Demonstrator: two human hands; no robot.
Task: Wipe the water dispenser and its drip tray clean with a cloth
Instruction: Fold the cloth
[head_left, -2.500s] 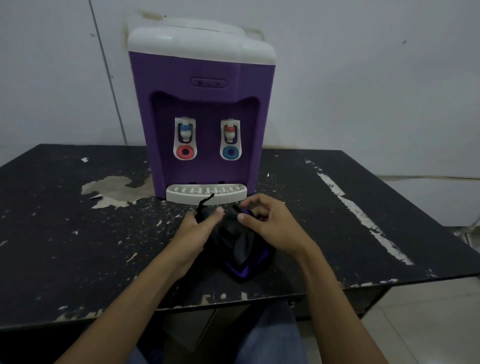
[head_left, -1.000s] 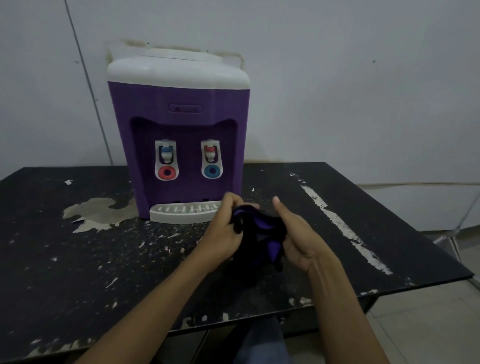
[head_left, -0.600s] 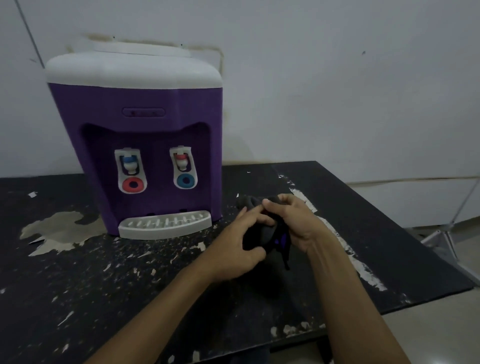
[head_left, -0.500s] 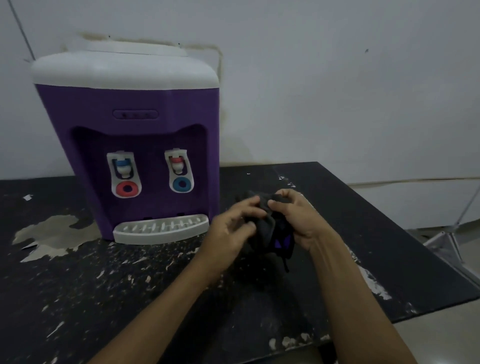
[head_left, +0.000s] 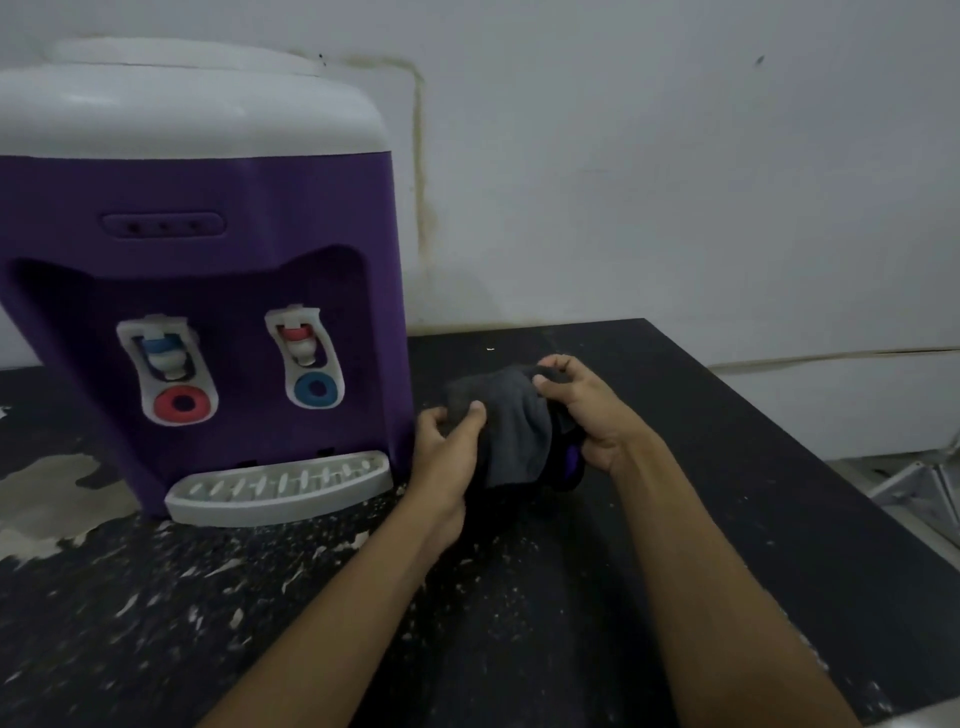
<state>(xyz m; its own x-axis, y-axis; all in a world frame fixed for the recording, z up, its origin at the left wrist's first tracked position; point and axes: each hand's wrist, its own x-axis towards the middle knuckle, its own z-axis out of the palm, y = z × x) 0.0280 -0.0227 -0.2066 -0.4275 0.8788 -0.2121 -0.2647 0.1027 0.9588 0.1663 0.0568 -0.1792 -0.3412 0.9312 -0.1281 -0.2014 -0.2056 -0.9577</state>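
Observation:
A purple water dispenser (head_left: 218, 208) with a white top stands at the left on the black table (head_left: 519, 623). It has two white taps, and a white slotted drip tray (head_left: 280, 486) juts out at its foot. A dark grey cloth (head_left: 506, 421) with a purple patch on its underside is stretched between both hands, just right of the dispenser's front corner and above the table. My left hand (head_left: 447, 452) pinches the cloth's left edge. My right hand (head_left: 582, 410) grips its upper right edge.
The table top is scuffed, with a bare peeled patch (head_left: 41, 488) at the left. A white wall (head_left: 675, 156) rises directly behind. The table's right edge drops to a tiled floor where a metal frame (head_left: 919, 483) stands.
The view has shifted right and closer, so the dispenser sits further left. Both hands lifted the bunched cloth off the table and have spread it out flatter between them.

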